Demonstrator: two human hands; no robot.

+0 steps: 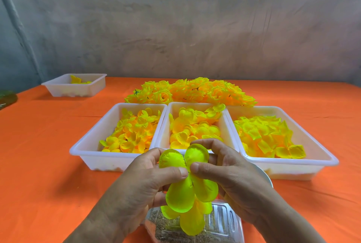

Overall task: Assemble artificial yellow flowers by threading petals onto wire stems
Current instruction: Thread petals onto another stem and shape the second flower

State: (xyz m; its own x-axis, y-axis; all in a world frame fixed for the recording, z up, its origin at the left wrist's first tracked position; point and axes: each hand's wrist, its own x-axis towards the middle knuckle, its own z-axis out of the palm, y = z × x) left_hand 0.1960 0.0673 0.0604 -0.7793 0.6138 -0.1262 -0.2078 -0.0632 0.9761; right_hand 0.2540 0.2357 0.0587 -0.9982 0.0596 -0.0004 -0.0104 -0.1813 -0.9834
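Orange table (pixel 48 155) under all. Three white petal trays (pixel 117 161) just beyond fingertips; finished flower pile (pixel 195 91) farther beyond. Left hand (pixel 140 186) and right hand (pixel 234 182) level, equally near. Both thumbs and fingers pinch yellow petal piece (pixel 185 194) at centre, one from each side. Long axis vertical between thumbs. Lower petal layers (pixel 192 221) hang below fingers. Wire stem hidden, likely behind centre.

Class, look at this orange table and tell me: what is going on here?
A person's left hand and right hand both pinch a cluster of lime-yellow fabric petals at its centre. Behind the hands, three white plastic trays hold loose yellow petals, and a heap of finished yellow flowers lies beyond them.
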